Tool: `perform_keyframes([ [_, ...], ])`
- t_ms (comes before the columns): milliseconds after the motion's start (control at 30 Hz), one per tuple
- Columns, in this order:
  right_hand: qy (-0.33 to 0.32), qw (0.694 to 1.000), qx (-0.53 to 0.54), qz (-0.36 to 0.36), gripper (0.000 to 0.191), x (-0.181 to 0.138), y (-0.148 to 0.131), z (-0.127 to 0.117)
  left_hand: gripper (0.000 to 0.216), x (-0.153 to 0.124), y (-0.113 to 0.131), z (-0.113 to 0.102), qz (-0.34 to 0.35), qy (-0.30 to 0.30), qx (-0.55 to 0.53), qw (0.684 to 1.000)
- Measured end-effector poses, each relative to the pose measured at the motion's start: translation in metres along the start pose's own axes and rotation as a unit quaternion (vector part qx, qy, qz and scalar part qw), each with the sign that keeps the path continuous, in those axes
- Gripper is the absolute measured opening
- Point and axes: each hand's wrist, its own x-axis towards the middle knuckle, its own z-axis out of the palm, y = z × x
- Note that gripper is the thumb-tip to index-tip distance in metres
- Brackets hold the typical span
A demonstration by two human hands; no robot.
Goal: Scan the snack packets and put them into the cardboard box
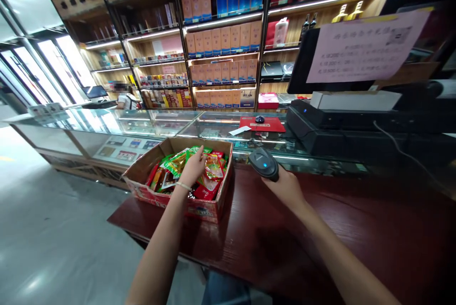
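Note:
My right hand (285, 187) is wrapped round the handle of a black barcode scanner (262, 162) with a small blue light on top. It holds the scanner above the dark red wooden counter, right of an open cardboard box (208, 210). Inside the box lie several snack packets (174, 165), green, red and partly see-through. My left hand (194, 168) reaches in over these packets, one finger pointing up and the others curled. Whatever those curled fingers may grip is hidden among the packets. A pale bracelet (184, 186) circles my left wrist.
Beyond the box runs a glass display counter (156, 122). On it lie a red mat (274, 124) and a computer mouse (260, 119). At the right stands a monitor with a pink paper sign (363, 48). Another person (125, 100) is at the far left, before stocked shelves.

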Motion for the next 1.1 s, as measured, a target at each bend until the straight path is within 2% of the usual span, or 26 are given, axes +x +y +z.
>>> perform_keyframes([
  [100,0.002,1.0,-0.003,-0.001,0.031,-0.001,0.001,0.002,0.046,-0.007,0.006,-0.001,0.032,0.005,-0.001,0.999],
  [333,0.021,1.0,-0.01,0.006,0.034,-0.004,0.019,-0.001,0.03,-0.02,0.03,0.001,0.066,0.031,-0.082,0.994],
  [533,0.027,0.999,-0.026,0.014,0.037,-0.011,0.034,-0.009,0.024,-0.046,0.069,0.019,0.096,0.034,-0.14,0.985],
  [667,0.034,0.998,-0.025,0.037,0.034,-0.017,0.049,-0.017,0.024,-0.063,0.098,0.042,0.146,-0.009,-0.133,0.98],
  [800,0.032,0.998,-0.015,0.06,0.035,-0.023,0.066,-0.023,0.023,-0.07,0.114,0.07,0.162,-0.047,-0.138,0.976],
  [933,0.041,0.996,-0.02,0.072,0.038,-0.03,0.08,-0.025,0.024,-0.078,0.114,0.113,0.122,-0.056,-0.216,0.967],
  [1100,0.04,0.994,-0.03,0.1,0.037,-0.035,0.088,-0.028,0.024,-0.087,0.095,0.169,0.076,-0.069,-0.271,0.957],
])
